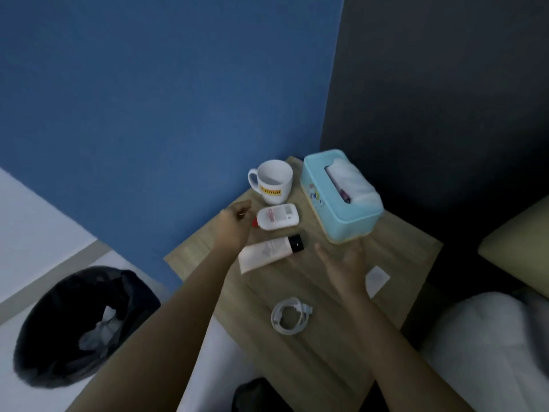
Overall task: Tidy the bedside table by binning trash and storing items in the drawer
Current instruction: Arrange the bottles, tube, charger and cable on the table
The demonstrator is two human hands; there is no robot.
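A wooden bedside table carries a white mug, a small white bottle with a red cap, a pale tube with a black cap, a coiled white cable, a small white packet and a light blue tissue box. My left hand is curled beside the bottle's red cap; whether it touches the bottle is unclear. My right hand hovers open, fingers spread, between the tube and the packet, holding nothing.
A black bin with a dark liner and crumpled white paper inside stands on the floor to the left of the table. A blue wall rises behind. A bed with white bedding lies at the right.
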